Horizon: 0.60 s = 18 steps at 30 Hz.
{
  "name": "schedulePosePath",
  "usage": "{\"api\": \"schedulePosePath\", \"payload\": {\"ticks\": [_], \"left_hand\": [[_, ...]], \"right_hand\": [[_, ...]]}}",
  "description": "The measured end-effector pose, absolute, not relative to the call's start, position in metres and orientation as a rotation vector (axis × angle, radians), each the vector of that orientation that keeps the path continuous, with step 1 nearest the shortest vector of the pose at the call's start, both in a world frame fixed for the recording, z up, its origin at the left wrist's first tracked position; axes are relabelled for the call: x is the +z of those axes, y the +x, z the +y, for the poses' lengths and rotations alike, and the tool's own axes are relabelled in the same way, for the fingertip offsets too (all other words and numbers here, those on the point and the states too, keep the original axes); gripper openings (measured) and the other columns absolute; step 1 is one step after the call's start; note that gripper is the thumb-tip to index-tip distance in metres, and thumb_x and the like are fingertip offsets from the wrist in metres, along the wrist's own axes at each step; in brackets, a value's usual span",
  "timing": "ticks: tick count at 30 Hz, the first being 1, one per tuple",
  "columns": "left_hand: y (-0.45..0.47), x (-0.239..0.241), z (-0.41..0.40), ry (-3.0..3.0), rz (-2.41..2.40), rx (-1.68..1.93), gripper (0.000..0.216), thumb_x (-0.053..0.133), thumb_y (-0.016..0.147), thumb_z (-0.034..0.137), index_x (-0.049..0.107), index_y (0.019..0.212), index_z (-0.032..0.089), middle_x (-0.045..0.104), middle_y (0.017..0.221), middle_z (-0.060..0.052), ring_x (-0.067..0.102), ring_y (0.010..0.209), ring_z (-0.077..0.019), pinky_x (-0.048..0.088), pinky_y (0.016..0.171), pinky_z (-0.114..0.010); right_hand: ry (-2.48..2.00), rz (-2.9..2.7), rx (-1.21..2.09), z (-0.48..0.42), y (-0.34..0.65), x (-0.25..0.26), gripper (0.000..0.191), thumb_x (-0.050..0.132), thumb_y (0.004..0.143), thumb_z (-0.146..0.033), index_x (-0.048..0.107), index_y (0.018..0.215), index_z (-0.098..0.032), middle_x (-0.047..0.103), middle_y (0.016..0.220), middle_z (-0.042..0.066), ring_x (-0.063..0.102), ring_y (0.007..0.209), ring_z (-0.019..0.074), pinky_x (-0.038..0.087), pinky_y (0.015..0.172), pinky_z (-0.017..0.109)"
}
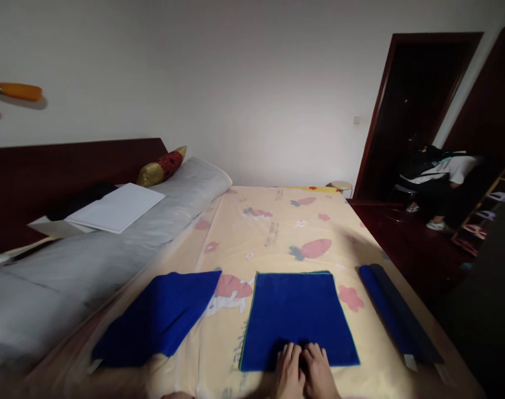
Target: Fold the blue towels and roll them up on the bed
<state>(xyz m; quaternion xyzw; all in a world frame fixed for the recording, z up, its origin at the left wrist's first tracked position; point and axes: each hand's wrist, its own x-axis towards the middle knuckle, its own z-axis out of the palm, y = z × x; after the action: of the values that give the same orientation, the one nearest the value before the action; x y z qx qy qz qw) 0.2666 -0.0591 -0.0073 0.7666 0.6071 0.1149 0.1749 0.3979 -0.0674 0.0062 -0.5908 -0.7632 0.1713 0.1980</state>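
Observation:
A blue cloth [296, 313] lies flat and square on the cream patterned bedsheet [277, 233] in front of me. My left hand [289, 372] and my right hand [316, 370] rest side by side on its near edge, fingers stretched out and flat on the fabric. Both hands press on the cloth without gripping it. A second blue cloth [161, 318] lies spread to the left. A rolled or narrowly folded blue cloth [397, 318] lies to the right, near the bed's edge.
A grey bolster [111, 244] with white paper [117, 208] and a gold-red cushion [163, 165] runs along the dark headboard at left. A person [437, 172] crouches by the dark doorway at right. A small round stool [341, 186] stands beyond the bed.

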Motion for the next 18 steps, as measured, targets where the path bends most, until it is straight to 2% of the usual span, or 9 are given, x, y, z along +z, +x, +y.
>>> {"api": "schedulePosePath", "payload": {"ticks": [3,7,9,14,18], "left_hand": [[0.247,-0.002,-0.058,2.12,1.765,0.3,0.048,0.046,0.071,0.014,0.06,0.113,0.032,0.057,0.133,-0.001,0.044,0.129,-0.0213,0.032,0.109,-0.038],[0.181,0.023,-0.056,2.085,1.959,0.285,0.036,0.047,0.069,0.009,0.062,0.093,0.031,0.066,0.106,0.001,0.054,0.113,-0.0193,0.035,0.099,-0.036],[0.152,0.033,-0.056,2.073,2.043,0.298,0.034,0.046,0.069,0.006,0.063,0.087,0.03,0.066,0.099,0.002,0.055,0.109,-0.0187,0.035,0.097,-0.036],[0.116,0.045,-0.051,2.051,1.968,0.34,0.025,0.052,0.071,0.011,0.066,0.078,0.031,0.068,0.091,0.004,0.058,0.099,-0.0181,0.04,0.088,-0.033],[0.109,0.049,-0.044,1.985,1.807,0.555,0.02,0.054,0.065,0.012,0.065,0.068,0.029,0.067,0.08,0.001,0.061,0.087,-0.0184,0.047,0.081,-0.031]], "right_hand": [[-1.696,-2.12,0.414,-0.064,0.413,0.002,0.03,0.047,0.077,-0.017,0.061,0.101,-0.027,0.062,0.104,0.004,0.054,0.099,0.0228,0.036,0.089,0.037],[-1.813,-2.013,0.298,-0.064,0.482,-0.005,0.04,0.047,0.07,-0.013,0.063,0.103,-0.027,0.064,0.106,0.004,0.055,0.099,0.0228,0.037,0.087,0.034],[-1.877,-1.96,0.321,-0.065,0.517,-0.008,0.04,0.046,0.069,-0.013,0.065,0.101,-0.026,0.065,0.106,0.005,0.056,0.098,0.0227,0.038,0.087,0.034],[-1.929,-1.919,0.462,-0.065,0.566,-0.009,0.029,0.046,0.073,-0.023,0.07,0.089,-0.028,0.067,0.106,0.005,0.057,0.102,0.0243,0.039,0.088,0.036],[-1.899,-1.844,0.595,-0.061,0.575,-0.002,0.023,0.051,0.072,-0.033,0.071,0.083,-0.029,0.068,0.096,0.005,0.06,0.096,0.025,0.043,0.084,0.036]]}}
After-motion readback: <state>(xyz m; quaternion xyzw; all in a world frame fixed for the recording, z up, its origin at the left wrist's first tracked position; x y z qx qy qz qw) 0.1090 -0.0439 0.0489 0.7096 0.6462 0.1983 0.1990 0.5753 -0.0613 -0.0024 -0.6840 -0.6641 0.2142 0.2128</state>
